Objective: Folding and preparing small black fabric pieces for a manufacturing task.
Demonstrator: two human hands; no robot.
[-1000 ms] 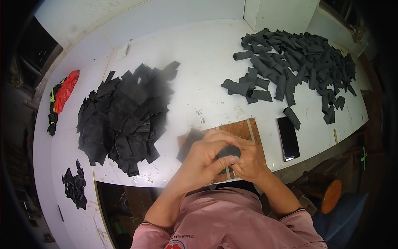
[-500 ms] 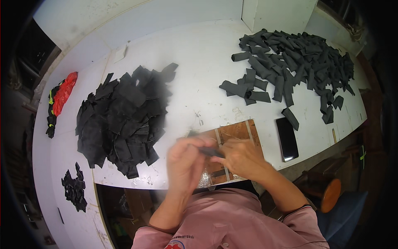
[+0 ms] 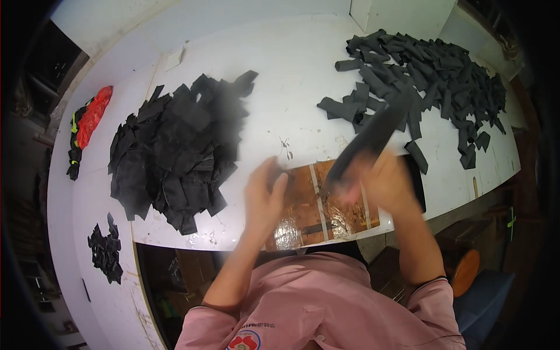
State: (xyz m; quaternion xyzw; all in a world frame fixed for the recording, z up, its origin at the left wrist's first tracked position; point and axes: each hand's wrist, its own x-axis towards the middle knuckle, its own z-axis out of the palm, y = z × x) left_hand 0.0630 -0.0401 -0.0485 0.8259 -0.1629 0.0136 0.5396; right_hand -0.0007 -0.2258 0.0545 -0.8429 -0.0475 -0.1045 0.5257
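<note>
Now right hand grips long black strip, blurred.

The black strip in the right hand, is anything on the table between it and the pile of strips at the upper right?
Nothing visible blocks it. The right hand holds the black strip raised, its far end already reaching the near edge of the pile of strips.

Two bare forearms reach up from the lower edge, the left hand resting palm down with fingers curled loosely, the right hand raised beside it, blurred, its fingers closed in a grip, both elbows bent.
</note>
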